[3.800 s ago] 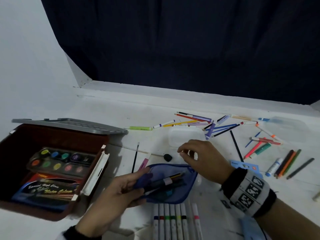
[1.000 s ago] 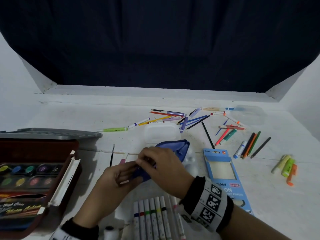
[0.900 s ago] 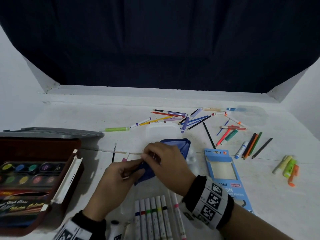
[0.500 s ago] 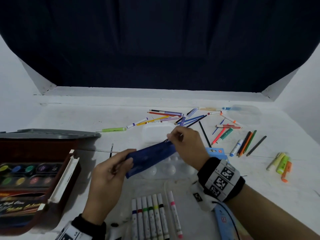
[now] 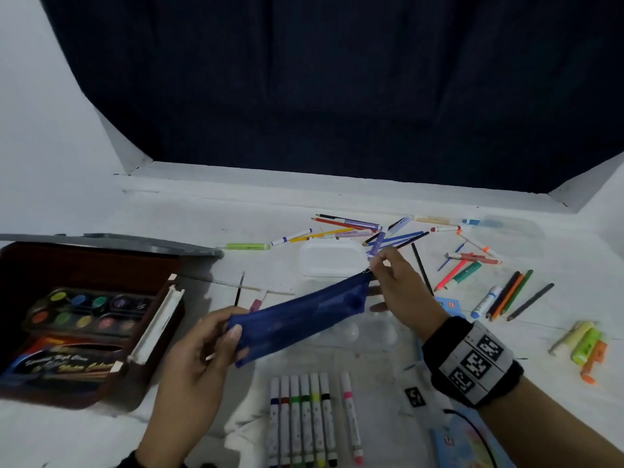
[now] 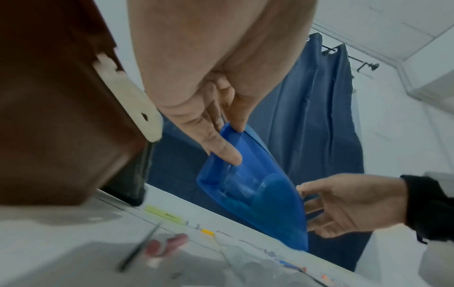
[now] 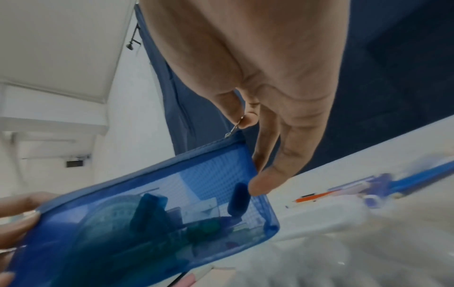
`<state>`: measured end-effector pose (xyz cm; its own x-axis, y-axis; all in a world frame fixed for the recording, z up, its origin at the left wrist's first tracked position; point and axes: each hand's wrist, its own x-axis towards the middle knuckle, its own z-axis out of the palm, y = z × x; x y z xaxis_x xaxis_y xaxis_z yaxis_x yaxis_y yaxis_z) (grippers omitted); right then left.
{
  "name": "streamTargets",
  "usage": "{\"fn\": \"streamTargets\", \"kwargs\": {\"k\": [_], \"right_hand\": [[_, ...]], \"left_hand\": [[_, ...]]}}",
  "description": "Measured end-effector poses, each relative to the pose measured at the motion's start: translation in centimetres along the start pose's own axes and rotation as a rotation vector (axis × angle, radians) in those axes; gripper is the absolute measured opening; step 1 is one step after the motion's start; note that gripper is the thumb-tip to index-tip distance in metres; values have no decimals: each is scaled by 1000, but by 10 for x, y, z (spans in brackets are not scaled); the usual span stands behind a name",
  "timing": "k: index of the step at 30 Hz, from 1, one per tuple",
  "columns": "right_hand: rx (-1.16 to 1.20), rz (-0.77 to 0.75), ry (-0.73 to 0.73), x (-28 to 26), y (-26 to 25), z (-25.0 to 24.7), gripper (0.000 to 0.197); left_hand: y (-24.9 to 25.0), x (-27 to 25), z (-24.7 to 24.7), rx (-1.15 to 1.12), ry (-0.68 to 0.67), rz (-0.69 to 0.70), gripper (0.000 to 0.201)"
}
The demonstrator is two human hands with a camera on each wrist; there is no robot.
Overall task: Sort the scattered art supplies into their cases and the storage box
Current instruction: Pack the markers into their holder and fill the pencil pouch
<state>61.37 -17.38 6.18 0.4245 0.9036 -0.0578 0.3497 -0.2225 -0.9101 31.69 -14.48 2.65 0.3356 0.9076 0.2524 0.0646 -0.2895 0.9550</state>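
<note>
the pouch (image 5: 297, 315) is now zipped shut, stretched in the air between the hands. the left hand (image 5: 202, 346) grips its near end; the right hand (image 5: 398, 285) pinches the zip pull (image 7: 234, 127) at the far end. likely next it goes into the box (image 5: 87, 265) left of the left hand.

The blue mesh pouch (image 5: 297, 315), earlier lying open on the table with pens sticking out, has been lifted and stretched out between both hands. Its zipper pull (image 7: 234, 127) has been drawn to the far end by the right hand (image 5: 401, 288), and the pouch is now closed. The near end has been kept gripped by the left hand (image 5: 202, 346).
</note>
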Motion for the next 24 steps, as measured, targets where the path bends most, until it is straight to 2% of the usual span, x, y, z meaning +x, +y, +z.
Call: {"fn": "streamTargets", "kwargs": {"k": [5, 9, 14, 16, 18, 21, 24], "right_hand": [[-75, -183, -127, 6, -23, 36, 16], [-107, -244, -292, 4, -31, 71, 17], [-106, -317, -407, 0, -36, 103, 17], [-114, -345, -458, -1, -39, 113, 13], [-128, -345, -511, -3, -40, 118, 9], [-177, -406, -573, -7, -36, 120, 22], [-182, -447, -570, -14, -29, 114, 26]], "left_hand": [[-6, -36, -32, 86, 149, -98, 24], [-6, -70, -49, 118, 327, -207, 26], [-16, -98, -56, 167, 481, -297, 30], [-20, -106, -61, 283, 495, -294, 30], [-22, -111, -65, 496, 465, -262, 34], [-15, -110, -67, 805, 456, -221, 37], [-1, -106, -61, 912, 493, -172, 30]]}}
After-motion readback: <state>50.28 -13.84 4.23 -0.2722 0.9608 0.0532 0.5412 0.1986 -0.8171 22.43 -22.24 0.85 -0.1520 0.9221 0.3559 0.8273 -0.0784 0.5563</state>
